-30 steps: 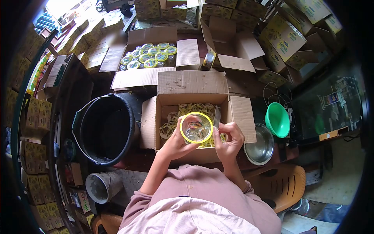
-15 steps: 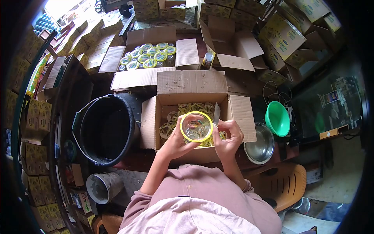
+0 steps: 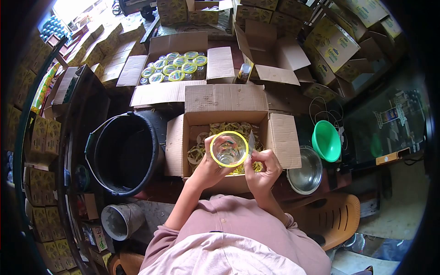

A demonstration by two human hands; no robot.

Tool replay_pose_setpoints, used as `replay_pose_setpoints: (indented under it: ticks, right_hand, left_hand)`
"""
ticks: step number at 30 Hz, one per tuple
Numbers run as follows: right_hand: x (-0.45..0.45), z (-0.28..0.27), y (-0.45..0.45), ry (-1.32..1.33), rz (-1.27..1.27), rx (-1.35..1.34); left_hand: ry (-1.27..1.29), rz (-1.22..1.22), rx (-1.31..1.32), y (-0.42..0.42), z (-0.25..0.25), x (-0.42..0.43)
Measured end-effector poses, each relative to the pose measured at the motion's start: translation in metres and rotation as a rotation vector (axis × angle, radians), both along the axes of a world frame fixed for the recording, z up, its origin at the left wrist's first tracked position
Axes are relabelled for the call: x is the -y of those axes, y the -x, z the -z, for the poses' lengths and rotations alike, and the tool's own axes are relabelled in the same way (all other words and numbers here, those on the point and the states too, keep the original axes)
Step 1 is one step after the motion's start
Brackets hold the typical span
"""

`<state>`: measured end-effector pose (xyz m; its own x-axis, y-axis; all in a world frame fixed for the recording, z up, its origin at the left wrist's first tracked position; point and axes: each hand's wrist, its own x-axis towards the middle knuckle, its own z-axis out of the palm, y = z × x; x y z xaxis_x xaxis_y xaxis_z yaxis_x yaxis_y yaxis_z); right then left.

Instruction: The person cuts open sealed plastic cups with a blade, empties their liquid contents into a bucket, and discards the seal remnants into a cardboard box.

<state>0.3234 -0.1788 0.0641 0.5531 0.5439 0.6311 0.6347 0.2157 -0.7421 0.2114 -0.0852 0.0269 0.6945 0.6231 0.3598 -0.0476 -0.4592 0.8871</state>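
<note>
A clear plastic cup (image 3: 228, 158) with a yellow rim is tilted so its mouth faces me. My left hand (image 3: 206, 172) is wrapped round its left side and underside. At the cup's right edge, my right hand (image 3: 263, 172) pinches a thin grey blade (image 3: 251, 141) that points upward beside the rim. The fingers of my right hand touch or nearly touch the cup; the blade's lower end is hidden in them. Below both hands an open cardboard box (image 3: 226, 98) holds a heap of yellow-and-clear strips and rings (image 3: 229, 128).
A black bucket (image 3: 158, 160) stands left of the box. To the right are a green bowl (image 3: 327, 141) and a metal bowl (image 3: 304, 172). Behind, a carton (image 3: 178, 41) holds several yellow-lidded cups, near another open carton (image 3: 261, 39) and a small jar (image 3: 244, 71).
My right hand has shifted slightly left and down with the blade, closer against the cup's rim. The blade leans more to the left. The cup has moved a little left.
</note>
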Motion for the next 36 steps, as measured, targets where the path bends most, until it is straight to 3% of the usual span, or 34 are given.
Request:
replay_pose_setpoints:
  ticks: [4,14,17,18,19,21,22,26,29,33,34,35,36]
  right_hand:
    - [-0.005,-0.008,-0.002,0.028,0.069,0.175]
    - [-0.007,0.003,-0.017,0.041,-0.009,-0.200]
    - [-0.009,0.030,-0.033,0.060,0.022,-0.225]
    - [-0.011,0.039,-0.042,0.179,0.047,-0.055]
    - [-0.007,0.052,-0.057,0.529,-0.010,0.216]
    - [-0.001,0.072,-0.066,0.772,0.052,0.282]
    - [0.002,0.072,-0.068,0.756,0.082,0.280]
    - [0.008,0.075,-0.071,0.634,0.019,0.065]
    - [0.016,0.078,-0.075,0.550,-0.170,-0.457]
    - [0.022,0.094,-0.083,0.322,-0.350,-0.818]
    - [0.023,0.084,-0.081,0.609,-0.128,-0.274]
    - [0.025,0.097,-0.087,0.646,0.025,0.109]
    - [0.029,0.096,-0.083,0.579,0.010,-0.109]
  left_hand:
    - [-0.108,0.034,-0.076,0.003,-0.007,-0.002]
    - [-0.007,0.050,0.024,0.001,-0.007,-0.002]
    - [0.006,0.070,0.062,0.004,-0.008,-0.004]
    - [0.023,0.086,0.091,0.004,-0.005,-0.006]
    - [0.042,0.103,0.119,0.004,-0.003,-0.006]
    - [0.038,0.100,0.117,0.008,0.000,-0.006]
    - [0.035,0.095,0.147,0.007,0.006,-0.008]
    - [-0.173,-0.015,0.003,0.009,0.005,-0.010]
    - [-0.035,-0.003,0.108,0.005,0.007,-0.008]
    - [-0.032,-0.025,0.025,0.008,-0.002,-0.007]
    - [-0.027,-0.024,0.026,0.008,-0.004,-0.007]
    - [-0.023,-0.022,0.024,0.009,-0.005,-0.006]
    - [0.028,-0.012,0.076,0.009,-0.005,-0.005]
